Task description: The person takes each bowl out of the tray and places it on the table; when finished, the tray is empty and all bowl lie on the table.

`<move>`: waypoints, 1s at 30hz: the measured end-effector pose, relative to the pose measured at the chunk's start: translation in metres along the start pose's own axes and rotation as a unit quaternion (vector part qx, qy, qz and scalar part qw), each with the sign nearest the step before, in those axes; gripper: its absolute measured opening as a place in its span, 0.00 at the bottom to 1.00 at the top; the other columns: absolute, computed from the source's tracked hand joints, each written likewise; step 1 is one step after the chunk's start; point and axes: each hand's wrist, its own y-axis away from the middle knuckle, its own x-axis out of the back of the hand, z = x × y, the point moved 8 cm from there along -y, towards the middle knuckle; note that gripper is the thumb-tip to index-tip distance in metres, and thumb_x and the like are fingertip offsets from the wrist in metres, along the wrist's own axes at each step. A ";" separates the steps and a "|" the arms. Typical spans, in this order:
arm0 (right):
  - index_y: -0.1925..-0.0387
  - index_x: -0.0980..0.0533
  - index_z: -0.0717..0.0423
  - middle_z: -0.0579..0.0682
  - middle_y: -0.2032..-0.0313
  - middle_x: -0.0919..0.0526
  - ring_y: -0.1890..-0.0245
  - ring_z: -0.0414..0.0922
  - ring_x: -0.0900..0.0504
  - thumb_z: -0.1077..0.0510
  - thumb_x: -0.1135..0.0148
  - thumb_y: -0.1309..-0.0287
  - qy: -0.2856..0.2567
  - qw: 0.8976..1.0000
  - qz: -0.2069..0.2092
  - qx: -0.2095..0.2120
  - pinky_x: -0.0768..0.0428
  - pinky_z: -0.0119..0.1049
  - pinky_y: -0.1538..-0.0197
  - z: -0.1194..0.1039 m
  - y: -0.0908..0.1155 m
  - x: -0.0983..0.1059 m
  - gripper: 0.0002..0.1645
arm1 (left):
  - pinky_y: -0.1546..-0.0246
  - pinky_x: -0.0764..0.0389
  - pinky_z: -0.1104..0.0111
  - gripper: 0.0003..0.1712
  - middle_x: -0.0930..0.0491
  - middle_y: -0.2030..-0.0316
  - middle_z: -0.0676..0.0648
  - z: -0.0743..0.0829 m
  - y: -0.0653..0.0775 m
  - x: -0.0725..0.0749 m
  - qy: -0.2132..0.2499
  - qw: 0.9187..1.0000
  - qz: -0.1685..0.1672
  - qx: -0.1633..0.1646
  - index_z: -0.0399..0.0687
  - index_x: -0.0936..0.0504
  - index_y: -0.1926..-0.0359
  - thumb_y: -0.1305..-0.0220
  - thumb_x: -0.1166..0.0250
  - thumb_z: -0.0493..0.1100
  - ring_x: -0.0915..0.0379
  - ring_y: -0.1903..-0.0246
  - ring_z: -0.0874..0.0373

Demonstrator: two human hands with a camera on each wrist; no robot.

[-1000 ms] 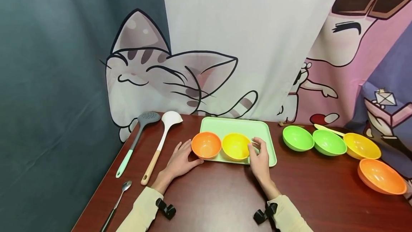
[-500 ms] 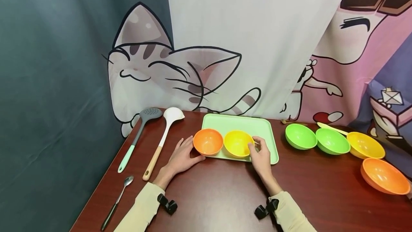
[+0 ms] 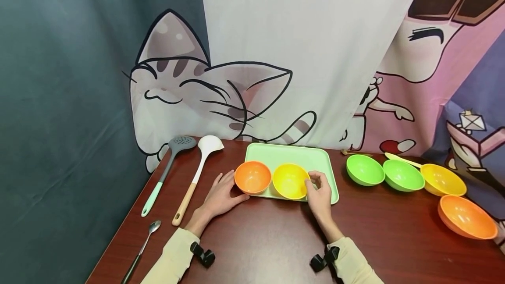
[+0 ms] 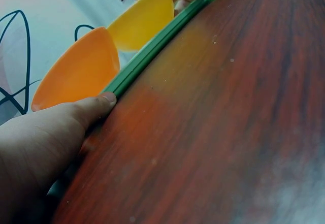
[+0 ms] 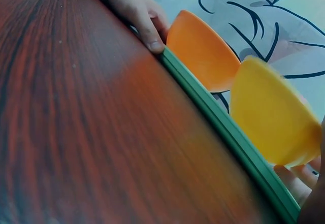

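Side by side along the front of a pale green tray (image 3: pixel 284 152) are an orange bowl (image 3: pixel 252 178) and a yellow bowl (image 3: pixel 291 181). My left hand (image 3: pixel 218 194) rests at the tray's front left corner, next to the orange bowl. In the left wrist view its straight thumb (image 4: pixel 96 106) touches the tray's edge. With my right hand (image 3: pixel 320 196) I pinch the right side of the yellow bowl, thumb at the rim. Seen from the right wrist, fingers (image 5: pixel 294 181) show beneath the lower side of that bowl, which leans over the tray edge.
At left lie a grey slotted skimmer (image 3: pixel 167 170), a white ladle (image 3: pixel 201 165) and a black-handled metal spoon (image 3: pixel 144 244). Two green bowls (image 3: pixel 365 170), another yellow bowl (image 3: pixel 443 179) and another orange bowl (image 3: pixel 467 217) stand at right. A patterned curtain (image 3: pixel 276 34) hangs behind the table.
My right hand has closed in on the yellow bowl, which has shifted slightly right and toward me, widening its gap from the orange bowl. My left hand has stayed at the tray corner.
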 end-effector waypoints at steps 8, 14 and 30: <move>0.56 0.24 0.77 0.67 0.58 0.20 0.58 0.40 0.21 0.74 0.44 0.40 -0.042 0.999 0.027 0.007 0.24 0.16 0.56 -0.001 0.002 0.004 0.11 | 0.24 0.54 0.45 0.49 0.35 0.27 0.48 -0.002 0.001 0.000 -0.006 1.000 0.001 0.002 0.52 0.37 0.25 0.40 0.35 0.69 0.48 0.24 0.48; 0.57 0.23 0.76 0.64 0.59 0.21 0.59 0.38 0.21 0.74 0.44 0.41 -0.046 0.999 0.024 0.003 0.23 0.18 0.57 -0.003 0.005 0.006 0.11 | 0.24 0.54 0.45 0.49 0.36 0.26 0.48 -0.003 0.000 -0.001 -0.009 1.000 -0.005 0.005 0.52 0.37 0.25 0.40 0.35 0.69 0.48 0.24 0.48; 0.59 0.25 0.76 0.44 0.67 0.22 0.66 0.34 0.23 0.76 0.43 0.42 -0.081 0.994 0.066 0.030 0.23 0.19 0.65 0.030 0.002 0.044 0.09 | 0.25 0.52 0.43 0.49 0.34 0.28 0.46 0.000 -0.002 -0.001 -0.019 1.000 0.007 -0.011 0.49 0.35 0.26 0.41 0.35 0.69 0.46 0.25 0.46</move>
